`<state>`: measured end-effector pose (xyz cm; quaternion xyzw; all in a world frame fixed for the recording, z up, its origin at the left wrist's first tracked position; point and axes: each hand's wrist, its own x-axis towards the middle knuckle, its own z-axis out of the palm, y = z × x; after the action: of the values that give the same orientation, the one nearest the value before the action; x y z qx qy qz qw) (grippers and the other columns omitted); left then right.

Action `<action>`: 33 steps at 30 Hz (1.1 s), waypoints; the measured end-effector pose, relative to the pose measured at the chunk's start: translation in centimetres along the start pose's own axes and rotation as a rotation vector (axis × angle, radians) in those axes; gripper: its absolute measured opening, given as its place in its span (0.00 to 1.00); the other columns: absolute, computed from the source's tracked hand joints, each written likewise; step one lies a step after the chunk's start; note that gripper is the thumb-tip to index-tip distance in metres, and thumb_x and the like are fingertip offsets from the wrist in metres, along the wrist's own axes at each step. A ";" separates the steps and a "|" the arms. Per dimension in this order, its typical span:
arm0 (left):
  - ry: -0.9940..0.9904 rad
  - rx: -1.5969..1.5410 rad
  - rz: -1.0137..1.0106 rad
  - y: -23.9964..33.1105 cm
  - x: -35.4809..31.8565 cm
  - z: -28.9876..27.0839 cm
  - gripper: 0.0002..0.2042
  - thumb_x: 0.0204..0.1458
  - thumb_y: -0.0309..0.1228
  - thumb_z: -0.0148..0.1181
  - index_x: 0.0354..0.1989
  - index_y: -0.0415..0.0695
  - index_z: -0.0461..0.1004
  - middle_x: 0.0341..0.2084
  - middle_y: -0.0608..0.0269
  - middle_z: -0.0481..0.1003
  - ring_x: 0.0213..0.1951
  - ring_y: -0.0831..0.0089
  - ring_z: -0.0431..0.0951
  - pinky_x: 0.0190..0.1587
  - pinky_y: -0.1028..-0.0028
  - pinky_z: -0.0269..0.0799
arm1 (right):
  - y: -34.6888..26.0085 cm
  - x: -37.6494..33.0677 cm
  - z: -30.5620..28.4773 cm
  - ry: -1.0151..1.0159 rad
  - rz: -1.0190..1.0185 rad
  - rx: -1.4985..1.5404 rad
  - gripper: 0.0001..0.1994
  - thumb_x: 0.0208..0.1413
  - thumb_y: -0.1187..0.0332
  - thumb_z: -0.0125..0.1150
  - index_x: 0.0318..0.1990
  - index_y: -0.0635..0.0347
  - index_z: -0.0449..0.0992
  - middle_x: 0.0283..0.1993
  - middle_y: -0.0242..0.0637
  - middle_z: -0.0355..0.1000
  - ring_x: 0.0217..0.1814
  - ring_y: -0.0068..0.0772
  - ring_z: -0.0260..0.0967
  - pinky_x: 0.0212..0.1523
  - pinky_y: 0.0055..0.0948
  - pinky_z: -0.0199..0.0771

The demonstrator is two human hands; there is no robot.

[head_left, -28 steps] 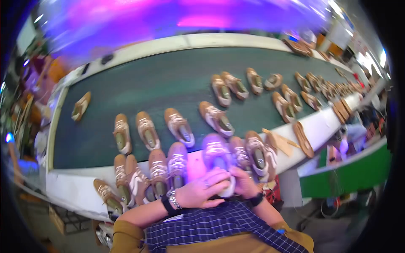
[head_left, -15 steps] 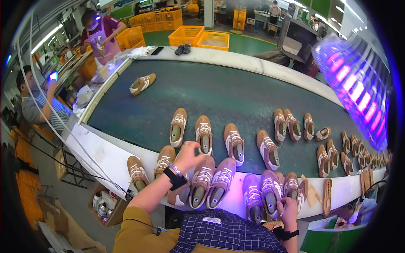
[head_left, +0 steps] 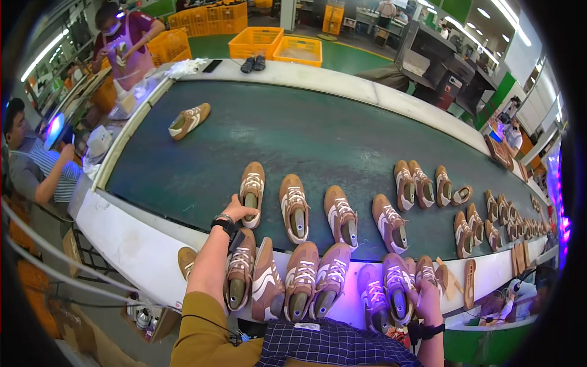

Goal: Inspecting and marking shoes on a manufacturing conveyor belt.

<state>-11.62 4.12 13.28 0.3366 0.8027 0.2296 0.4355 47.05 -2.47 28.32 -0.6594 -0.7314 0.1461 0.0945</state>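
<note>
My left hand [head_left: 239, 211] reaches onto the dark green conveyor belt [head_left: 318, 134] and grips the heel of a tan sneaker [head_left: 252, 191], the leftmost of a row lying on the belt. My right hand [head_left: 426, 295] rests on another tan sneaker [head_left: 397, 292] in the row on the white front ledge [head_left: 134, 244]. Several more tan sneakers [head_left: 299, 281] lie side by side on that ledge between my arms. I wear a watch on each wrist.
A lone sneaker [head_left: 189, 120] lies far left on the belt; many more [head_left: 489, 214] trail off to the right. Two people [head_left: 125, 43] work at the left end. Yellow crates [head_left: 275, 46] stand beyond the belt. Loose insoles [head_left: 469, 282] lie on the ledge's right.
My view has swung left along the belt. My left hand has moved from the ledge sneakers forward onto the belt sneaker's heel. My right hand stays on the ledge row.
</note>
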 end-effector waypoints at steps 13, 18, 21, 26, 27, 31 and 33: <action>-0.095 -1.338 0.199 -3.3 -0.5 -4.4 0.31 0.38 0.20 0.55 0.56 0.50 0.57 0.44 0.59 0.67 0.44 0.63 0.71 0.46 0.63 0.71 | -7.8 5.0 2.1 -0.084 -0.178 0.301 0.12 0.48 0.67 0.59 0.36 0.68 0.71 0.31 0.40 0.70 0.35 0.31 0.68 0.37 0.29 0.66; -0.162 -1.554 0.216 -6.8 -9.1 -5.2 0.19 0.41 0.24 0.55 0.46 0.46 0.67 0.36 0.62 0.71 0.38 0.65 0.74 0.44 0.65 0.72 | -11.0 7.0 2.3 -0.132 -0.232 0.370 0.14 0.47 0.67 0.61 0.39 0.65 0.72 0.34 0.45 0.72 0.38 0.40 0.70 0.39 0.32 0.68; -0.151 -1.585 0.232 -5.8 -14.7 -3.1 0.20 0.39 0.27 0.55 0.45 0.43 0.67 0.37 0.60 0.70 0.39 0.63 0.73 0.45 0.62 0.70 | -12.4 8.2 3.3 -0.167 -0.345 0.368 0.14 0.47 0.68 0.62 0.40 0.66 0.71 0.35 0.40 0.70 0.38 0.31 0.68 0.40 0.28 0.68; 0.231 -1.276 0.526 -0.7 -26.6 -2.5 0.42 0.28 0.30 0.58 0.61 0.43 0.52 0.50 0.58 0.64 0.52 0.67 0.65 0.56 0.71 0.60 | -13.8 9.2 4.4 -0.207 -0.417 0.387 0.18 0.47 0.64 0.63 0.42 0.65 0.70 0.38 0.48 0.72 0.41 0.42 0.72 0.40 0.34 0.71; 0.234 -1.277 0.528 -0.4 -27.8 -2.6 0.42 0.28 0.30 0.58 0.61 0.43 0.52 0.50 0.58 0.64 0.52 0.67 0.65 0.56 0.71 0.60 | -13.6 9.2 4.2 -0.207 -0.421 0.387 0.18 0.47 0.64 0.63 0.42 0.65 0.70 0.38 0.48 0.72 0.41 0.42 0.72 0.40 0.34 0.71; 0.389 -0.974 0.401 -0.8 -30.7 -2.1 0.43 0.24 0.25 0.56 0.59 0.43 0.53 0.49 0.57 0.63 0.51 0.64 0.65 0.56 0.71 0.60 | -12.6 9.4 4.4 -0.288 -0.382 0.447 0.18 0.47 0.64 0.63 0.42 0.66 0.70 0.36 0.47 0.73 0.40 0.41 0.72 0.41 0.33 0.71; 0.376 -1.125 0.316 -1.9 -31.1 -1.3 0.41 0.24 0.24 0.54 0.59 0.44 0.53 0.49 0.58 0.64 0.51 0.64 0.65 0.55 0.70 0.61 | -11.9 9.8 4.9 -0.312 -0.369 0.466 0.18 0.47 0.64 0.63 0.41 0.66 0.70 0.36 0.46 0.73 0.39 0.39 0.73 0.41 0.32 0.71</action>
<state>-1.08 -20.28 29.61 0.1238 0.5618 0.7355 0.3579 33.14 5.72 27.17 -0.4462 -0.7910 0.3889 0.1546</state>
